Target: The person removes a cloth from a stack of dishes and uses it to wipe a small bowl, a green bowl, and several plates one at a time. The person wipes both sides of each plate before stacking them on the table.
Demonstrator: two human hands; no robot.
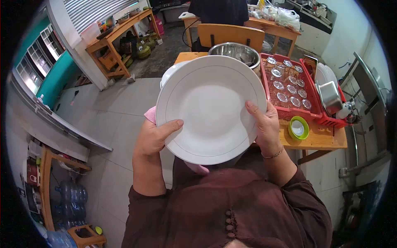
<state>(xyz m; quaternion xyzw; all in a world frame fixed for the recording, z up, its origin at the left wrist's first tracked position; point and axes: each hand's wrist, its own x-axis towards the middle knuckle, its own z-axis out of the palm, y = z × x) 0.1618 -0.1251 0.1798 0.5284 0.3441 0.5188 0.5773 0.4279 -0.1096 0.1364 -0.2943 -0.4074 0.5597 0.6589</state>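
Note:
A large white plate [211, 107] with a thin dark ring near its rim is held up in front of me, its face toward the camera. My left hand [153, 134] grips its lower left edge, thumb on the face and fingers behind. On the right edge, my right hand [266, 124] holds it the same way, thumb pressed on the face. A pink cloth [150, 114] shows beside my left hand and hangs below the plate; the part behind the plate is hidden.
Behind the plate, a steel basin [235, 52] stands on a wooden table [320, 139]. To the right are a red crate [284, 113] of upturned glasses, a red rack [331, 120] of dishes and a green bowl [298, 127]. A wooden chair [229, 35] stands beyond.

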